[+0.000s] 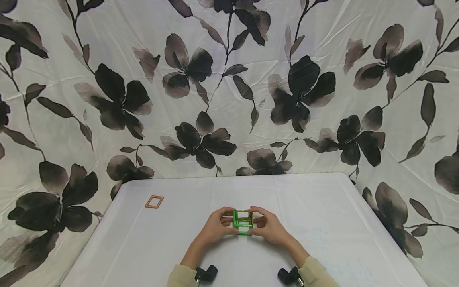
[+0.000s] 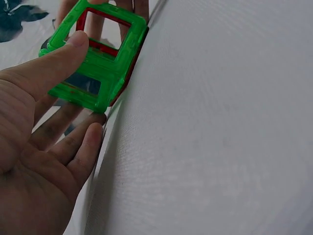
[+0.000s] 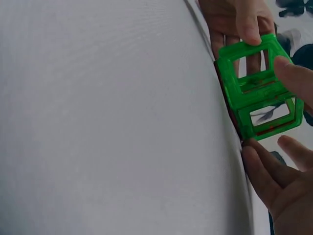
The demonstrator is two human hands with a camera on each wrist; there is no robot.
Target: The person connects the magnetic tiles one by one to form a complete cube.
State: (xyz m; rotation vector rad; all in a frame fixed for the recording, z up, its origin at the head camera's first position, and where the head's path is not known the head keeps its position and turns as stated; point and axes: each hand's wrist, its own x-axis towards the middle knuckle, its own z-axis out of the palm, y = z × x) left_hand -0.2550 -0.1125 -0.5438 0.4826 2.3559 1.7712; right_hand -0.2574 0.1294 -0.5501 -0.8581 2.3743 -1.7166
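A small box of see-through magnetic frame tiles (image 1: 244, 226), mostly green with some red, stands near the middle of the white table between both hands. My left hand (image 1: 215, 228) grips its left side, with the thumb (image 2: 68, 51) pressed on a green frame and fingers behind. From the other side my right hand (image 1: 270, 228) holds it too, its thumb (image 3: 292, 76) lying against a green frame. Red edges show at the bottom and through the windows of the green tiles (image 2: 105, 68). The hands hide part of the far side.
An orange diamond-shaped frame tile (image 1: 154, 202) lies flat at the back left of the white table (image 1: 322, 207). A floral cloth (image 1: 251, 99) hangs behind the table's far edge. Black wrist cameras (image 1: 206, 274) sit near both sleeves.
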